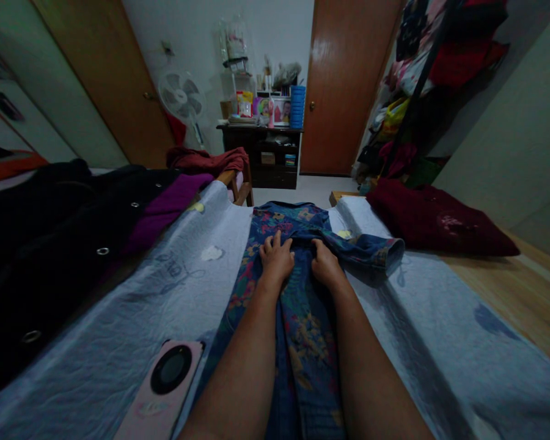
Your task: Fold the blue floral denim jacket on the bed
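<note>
A blue denim garment with a floral print (309,330) lies stretched out on the bed, one sleeve (371,253) reaching to the right and another part running down toward me. My left hand (277,260) rests on its upper part with the fingers spread over the cloth. To the right of it, my right hand (326,263) is closed, thumb and fingers pinching a fold of the same garment. The fingertips of the right hand are partly hidden by the hand itself.
The bed has a light grey-blue sheet (211,287). A pink phone (160,391) lies at front left. Dark clothing with metal eyelets (73,232) covers the left side; a folded maroon garment (440,220) sits at right. A fan (181,98) and a dark cabinet (261,159) stand behind.
</note>
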`<state>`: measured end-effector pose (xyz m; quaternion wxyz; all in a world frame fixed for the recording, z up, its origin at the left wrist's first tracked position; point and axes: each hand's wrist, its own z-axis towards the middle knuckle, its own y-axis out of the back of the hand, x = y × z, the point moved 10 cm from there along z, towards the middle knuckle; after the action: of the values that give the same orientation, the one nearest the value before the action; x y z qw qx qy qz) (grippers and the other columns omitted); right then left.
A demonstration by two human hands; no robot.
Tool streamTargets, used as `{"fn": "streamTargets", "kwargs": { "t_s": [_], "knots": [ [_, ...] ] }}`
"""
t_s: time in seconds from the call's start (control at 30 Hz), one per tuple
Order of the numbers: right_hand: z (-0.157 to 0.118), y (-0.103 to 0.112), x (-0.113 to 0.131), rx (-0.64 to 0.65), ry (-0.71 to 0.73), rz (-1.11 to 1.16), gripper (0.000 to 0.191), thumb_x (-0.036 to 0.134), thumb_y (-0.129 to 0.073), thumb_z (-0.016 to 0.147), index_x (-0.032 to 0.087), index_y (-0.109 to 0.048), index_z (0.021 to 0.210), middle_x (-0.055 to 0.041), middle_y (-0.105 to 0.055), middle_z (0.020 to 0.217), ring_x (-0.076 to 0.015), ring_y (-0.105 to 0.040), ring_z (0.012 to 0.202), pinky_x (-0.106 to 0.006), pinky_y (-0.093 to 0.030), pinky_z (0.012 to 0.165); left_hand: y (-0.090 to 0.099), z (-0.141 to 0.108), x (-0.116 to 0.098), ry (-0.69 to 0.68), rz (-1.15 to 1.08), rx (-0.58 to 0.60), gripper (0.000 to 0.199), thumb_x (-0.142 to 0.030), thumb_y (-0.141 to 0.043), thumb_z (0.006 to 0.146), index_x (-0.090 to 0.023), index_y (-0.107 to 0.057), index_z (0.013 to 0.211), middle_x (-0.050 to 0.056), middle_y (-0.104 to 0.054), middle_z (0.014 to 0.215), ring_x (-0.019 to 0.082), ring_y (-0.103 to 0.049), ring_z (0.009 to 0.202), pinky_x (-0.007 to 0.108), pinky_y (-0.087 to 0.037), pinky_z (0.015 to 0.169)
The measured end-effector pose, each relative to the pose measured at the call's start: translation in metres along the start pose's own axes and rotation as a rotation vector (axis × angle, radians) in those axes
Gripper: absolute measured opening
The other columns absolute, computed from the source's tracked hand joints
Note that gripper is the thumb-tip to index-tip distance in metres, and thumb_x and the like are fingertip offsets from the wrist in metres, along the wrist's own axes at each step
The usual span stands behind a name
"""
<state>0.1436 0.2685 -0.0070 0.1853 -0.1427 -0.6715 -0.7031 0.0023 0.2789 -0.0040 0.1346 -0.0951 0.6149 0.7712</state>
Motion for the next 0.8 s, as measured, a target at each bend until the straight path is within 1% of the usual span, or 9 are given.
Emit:
{"fn": "streamTargets", "kwargs": {
  "t_s": [0.07, 0.1, 0.17, 0.3, 0.4, 0.5, 0.6, 0.7, 0.8],
  "knots": [
    [0.001, -0.003, 0.0, 0.027, 0.01, -0.017, 0.048, 0.007, -0.041, 0.084, 0.017, -0.057, 0.128, -0.009, -0.055, 0.136, -0.0207, -0.048, 0.126, -0.031, -0.035, 0.105, -0.002, 0.0, 0.003, 0.025, 0.008, 0.005, 0.042, -0.033, -0.058, 0.087, -0.032, -0.059, 0.13, 0.007, -0.037, 0.153, 0.033, -0.033, 0.134, 0.054, -0.032, 0.108],
    [0.001, -0.004, 0.0, 0.04, 0.008, -0.034, 0.044, 0.009, -0.042, 0.085, 0.02, -0.062, 0.122, -0.0076, -0.057, 0.134, -0.0216, -0.05, 0.124, -0.031, -0.036, 0.104, -0.003, 0.0, 0.004, 0.037, 0.009, 0.002, 0.041, -0.032, -0.058, 0.087, -0.033, -0.06, 0.128, 0.006, -0.038, 0.152, 0.033, -0.033, 0.134, 0.054, -0.032, 0.108],
    [0.001, -0.006, -0.001, 0.055, 0.008, -0.069, 0.041, 0.014, -0.042, 0.088, 0.023, -0.064, 0.122, -0.0062, -0.056, 0.134, -0.0231, -0.051, 0.122, -0.033, -0.037, 0.103, -0.002, 0.001, 0.006, 0.048, 0.0, -0.004, 0.04, -0.027, -0.056, 0.088, -0.035, -0.062, 0.126, 0.005, -0.04, 0.15, 0.032, -0.033, 0.134, 0.053, -0.033, 0.108],
    [-0.002, -0.016, 0.001, 0.128, 0.034, -0.131, 0.046, 0.022, -0.04, 0.094, 0.026, -0.054, 0.137, -0.0063, -0.047, 0.146, -0.0227, -0.044, 0.131, -0.036, -0.033, 0.108, 0.0, 0.002, -0.005, -0.056, -0.052, 0.002, 0.043, -0.016, -0.051, 0.087, -0.039, -0.066, 0.12, -0.002, -0.038, 0.152, 0.03, -0.028, 0.138, 0.052, -0.03, 0.11],
    [-0.006, -0.027, 0.0, 0.212, 0.002, -0.169, 0.049, 0.03, -0.035, 0.097, 0.029, -0.042, 0.146, -0.0055, -0.036, 0.155, -0.0251, -0.032, 0.14, -0.047, -0.024, 0.114, -0.006, 0.001, -0.014, -0.131, -0.06, 0.058, 0.042, -0.016, -0.051, 0.086, -0.041, -0.069, 0.114, -0.006, -0.037, 0.153, 0.03, -0.025, 0.141, 0.055, -0.023, 0.114],
    [-0.009, -0.034, -0.003, 0.262, -0.07, -0.186, 0.054, 0.038, -0.031, 0.098, 0.028, -0.03, 0.151, -0.0054, -0.026, 0.16, -0.0283, -0.022, 0.145, -0.055, -0.014, 0.115, -0.011, -0.001, -0.007, -0.058, -0.029, 0.076, 0.036, -0.025, -0.051, 0.088, -0.042, -0.069, 0.114, -0.006, -0.037, 0.154, 0.033, -0.023, 0.142, 0.063, -0.016, 0.114],
    [-0.011, -0.036, -0.005, 0.281, -0.123, -0.186, 0.06, 0.04, -0.031, 0.097, 0.024, -0.024, 0.154, -0.006, -0.021, 0.161, -0.0295, -0.016, 0.147, -0.057, -0.01, 0.116, -0.009, -0.003, -0.003, -0.014, 0.002, 0.048, 0.033, -0.031, -0.05, 0.09, -0.042, -0.069, 0.115, -0.005, -0.034, 0.157, 0.035, -0.02, 0.144, 0.067, -0.01, 0.113],
    [-0.011, -0.036, -0.011, 0.28, -0.176, -0.192, 0.065, 0.044, -0.033, 0.096, 0.02, -0.021, 0.155, -0.0098, -0.019, 0.161, -0.03, -0.014, 0.148, -0.056, -0.01, 0.116, -0.006, -0.004, 0.003, 0.024, 0.01, 0.053, 0.034, -0.032, -0.053, 0.088, -0.04, -0.067, 0.118, -0.003, -0.033, 0.157, 0.036, -0.018, 0.145, 0.068, -0.01, 0.113],
    [-0.011, -0.03, -0.018, 0.267, -0.211, -0.21, 0.071, 0.049, -0.039, 0.093, 0.013, -0.024, 0.153, -0.0161, -0.025, 0.158, -0.0314, -0.018, 0.146, -0.052, -0.015, 0.115, -0.003, -0.004, 0.009, 0.058, 0.005, 0.075, 0.034, -0.031, -0.058, 0.085, -0.038, -0.067, 0.118, -0.001, -0.034, 0.157, 0.038, -0.017, 0.145, 0.068, -0.011, 0.112]
  ]
}}
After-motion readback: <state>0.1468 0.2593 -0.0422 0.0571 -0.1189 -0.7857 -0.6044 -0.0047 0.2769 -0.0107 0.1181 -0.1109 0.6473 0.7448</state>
